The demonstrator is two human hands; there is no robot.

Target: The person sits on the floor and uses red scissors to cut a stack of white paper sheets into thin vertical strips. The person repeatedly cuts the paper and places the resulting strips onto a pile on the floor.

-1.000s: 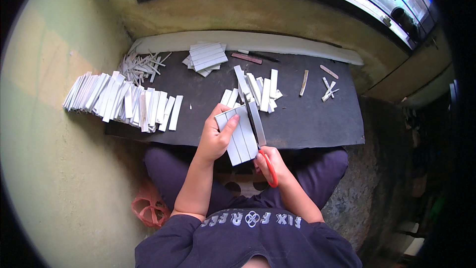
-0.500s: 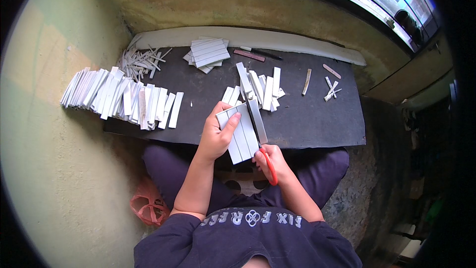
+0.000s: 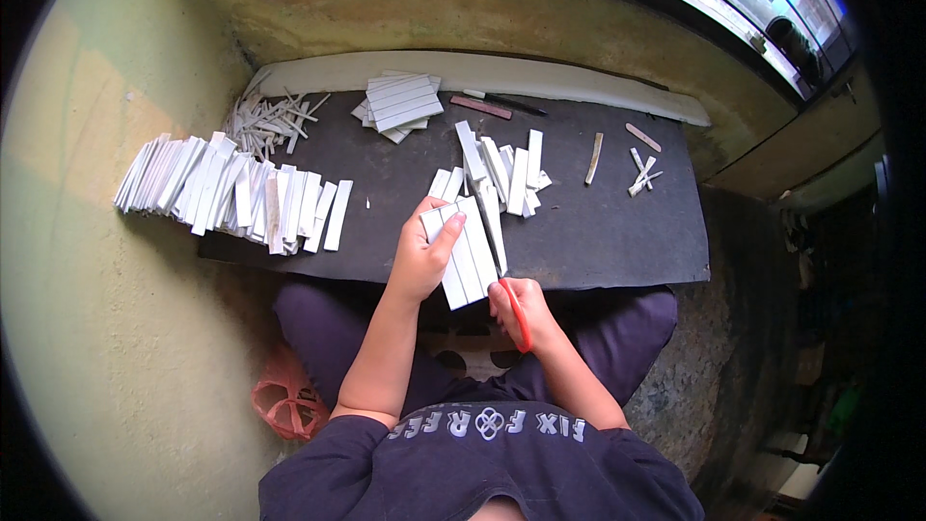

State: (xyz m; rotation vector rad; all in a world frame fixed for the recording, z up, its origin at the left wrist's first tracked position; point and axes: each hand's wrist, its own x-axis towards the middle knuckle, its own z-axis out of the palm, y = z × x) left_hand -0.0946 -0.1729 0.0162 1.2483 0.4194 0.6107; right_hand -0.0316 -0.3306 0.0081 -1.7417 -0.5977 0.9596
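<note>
My left hand [image 3: 422,259] grips a stack of white flat strips [image 3: 465,256] held side by side over the front edge of a dark board [image 3: 598,232]. My right hand [image 3: 516,309] holds a knife with a red handle [image 3: 516,314], its blade running up along the right edge of the held strips. Just beyond the hands a loose cluster of white strips [image 3: 502,169] lies on the board.
A long row of white strips [image 3: 231,188] fans across the board's left end. A small pile of thin offcuts [image 3: 265,121] and a neat stack of strips [image 3: 397,104] lie at the back. A pen [image 3: 502,101], scattered slivers [image 3: 641,169] and a red mesh bag [image 3: 285,400] are nearby.
The hands and the held strips have stayed in almost the same place; the view has shifted slightly. No strip has visibly been set down or picked up.
</note>
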